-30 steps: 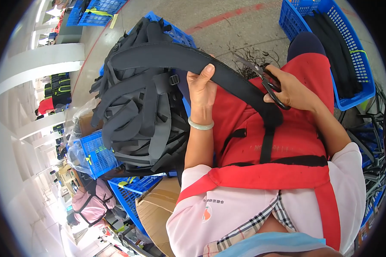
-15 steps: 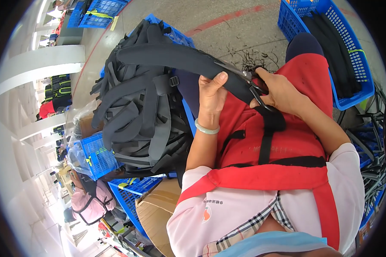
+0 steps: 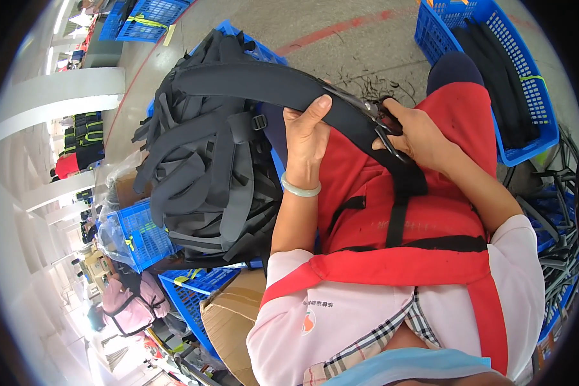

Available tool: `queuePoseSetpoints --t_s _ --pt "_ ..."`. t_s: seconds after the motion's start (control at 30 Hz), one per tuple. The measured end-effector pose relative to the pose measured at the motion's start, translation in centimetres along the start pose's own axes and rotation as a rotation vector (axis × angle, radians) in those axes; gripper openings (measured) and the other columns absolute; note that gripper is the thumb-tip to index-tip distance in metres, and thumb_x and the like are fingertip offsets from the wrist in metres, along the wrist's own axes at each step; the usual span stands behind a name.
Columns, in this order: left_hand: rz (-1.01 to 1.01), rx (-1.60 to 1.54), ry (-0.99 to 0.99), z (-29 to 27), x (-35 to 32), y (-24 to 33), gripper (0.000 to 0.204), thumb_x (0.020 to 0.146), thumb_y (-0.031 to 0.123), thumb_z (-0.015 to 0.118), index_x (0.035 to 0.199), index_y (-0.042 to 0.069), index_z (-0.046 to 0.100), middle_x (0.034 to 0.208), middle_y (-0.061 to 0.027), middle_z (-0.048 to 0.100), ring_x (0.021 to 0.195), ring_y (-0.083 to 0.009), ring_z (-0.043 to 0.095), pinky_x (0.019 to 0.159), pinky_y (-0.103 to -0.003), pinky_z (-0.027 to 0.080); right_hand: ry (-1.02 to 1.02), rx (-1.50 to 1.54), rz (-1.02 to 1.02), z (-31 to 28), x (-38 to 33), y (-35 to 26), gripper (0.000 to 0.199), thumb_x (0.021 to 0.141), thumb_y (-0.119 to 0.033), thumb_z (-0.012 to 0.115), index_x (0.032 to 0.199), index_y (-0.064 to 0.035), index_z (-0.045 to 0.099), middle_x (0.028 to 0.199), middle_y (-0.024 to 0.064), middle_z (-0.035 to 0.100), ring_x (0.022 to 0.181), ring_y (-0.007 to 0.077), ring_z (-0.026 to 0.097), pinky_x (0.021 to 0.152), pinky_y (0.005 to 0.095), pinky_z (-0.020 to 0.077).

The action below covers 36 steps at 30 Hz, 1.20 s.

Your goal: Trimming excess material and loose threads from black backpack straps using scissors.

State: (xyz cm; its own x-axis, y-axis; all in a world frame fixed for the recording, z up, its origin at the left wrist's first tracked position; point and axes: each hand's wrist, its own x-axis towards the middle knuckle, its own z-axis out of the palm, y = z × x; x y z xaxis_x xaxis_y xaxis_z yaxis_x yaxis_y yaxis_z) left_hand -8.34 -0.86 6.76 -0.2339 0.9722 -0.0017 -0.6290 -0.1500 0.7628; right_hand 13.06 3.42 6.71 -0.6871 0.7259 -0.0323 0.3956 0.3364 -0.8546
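Across my lap runs a black padded strap (image 3: pixel 251 83), its far end resting on a heap of similar straps. My left hand (image 3: pixel 309 128) pinches it, thumb on top and fingers beneath. In my right hand (image 3: pixel 418 132) is a pair of scissors (image 3: pixel 370 110), with fingers through the handle loops. Their blades lie along the strap's upper edge, just beyond my left thumb. Whether the blade tips touch the strap I cannot tell. The strap's near end (image 3: pixel 405 174) hangs over my red apron (image 3: pixel 367 231).
The heap of dark straps (image 3: pixel 199 154) fills a blue crate at my left. Another blue crate (image 3: pixel 534 83) with long black pieces stands at the far right. More grey strips (image 3: pixel 556 238) lie below it. Black scraps (image 3: pixel 392 83) litter the floor. A cardboard box (image 3: pixel 231 315) is near my left elbow.
My left hand has slid slightly left along the strap. The scissors have shifted a little, and their blades now lie farther along the strap's edge.
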Motion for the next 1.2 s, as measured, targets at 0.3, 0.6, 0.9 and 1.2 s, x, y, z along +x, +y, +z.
queuePoseSetpoints --t_s 0.3,0.6,0.9,1.2 --pt "0.013 0.002 -0.05 -0.1 -0.3 -0.4 0.029 0.078 -0.003 0.072 0.105 0.007 0.064 0.102 -0.0099 0.066 0.092 -0.0209 0.064 0.087 -0.037 0.053 -0.037 -0.019 0.008 -0.7 0.3 -0.9 0.061 0.075 -0.049 0.074 0.101 0.0 0.048 0.07 0.0208 0.057 0.073 0.0426 0.059 0.064 0.0456 0.0448" --pt "0.028 0.032 -0.092 0.1 -0.6 -0.9 0.025 0.08 -0.003 0.07 0.102 0.007 0.065 0.098 -0.0061 0.067 0.09 -0.0189 0.064 0.085 -0.035 0.051 0.011 -0.02 0.03 -0.6 0.6 -1.1 0.057 0.071 -0.042 0.079 0.099 -0.0018 0.048 0.07 0.0189 0.055 0.07 0.0413 0.056 0.062 0.0447 0.0435" --pt "0.017 0.019 -0.092 0.3 -0.7 -0.9 0.022 0.08 -0.002 0.071 0.099 0.007 0.066 0.095 -0.0043 0.067 0.089 -0.0181 0.064 0.085 -0.035 0.051 0.088 -0.074 -0.117 -0.4 0.7 -0.5 0.066 0.07 -0.053 0.076 0.099 -0.0014 0.048 0.065 0.0159 0.054 0.066 0.038 0.057 0.06 0.0449 0.0424" --pt "-0.005 0.009 -0.062 0.7 -1.0 -0.9 0.023 0.08 -0.003 0.07 0.099 0.007 0.065 0.094 -0.004 0.067 0.088 -0.0178 0.064 0.084 -0.034 0.051 -0.087 0.053 0.099 -1.9 0.7 -2.1 0.057 0.069 -0.038 0.081 0.098 -0.0005 0.05 0.064 0.0151 0.054 0.06 0.0328 0.055 0.057 0.0393 0.0421"
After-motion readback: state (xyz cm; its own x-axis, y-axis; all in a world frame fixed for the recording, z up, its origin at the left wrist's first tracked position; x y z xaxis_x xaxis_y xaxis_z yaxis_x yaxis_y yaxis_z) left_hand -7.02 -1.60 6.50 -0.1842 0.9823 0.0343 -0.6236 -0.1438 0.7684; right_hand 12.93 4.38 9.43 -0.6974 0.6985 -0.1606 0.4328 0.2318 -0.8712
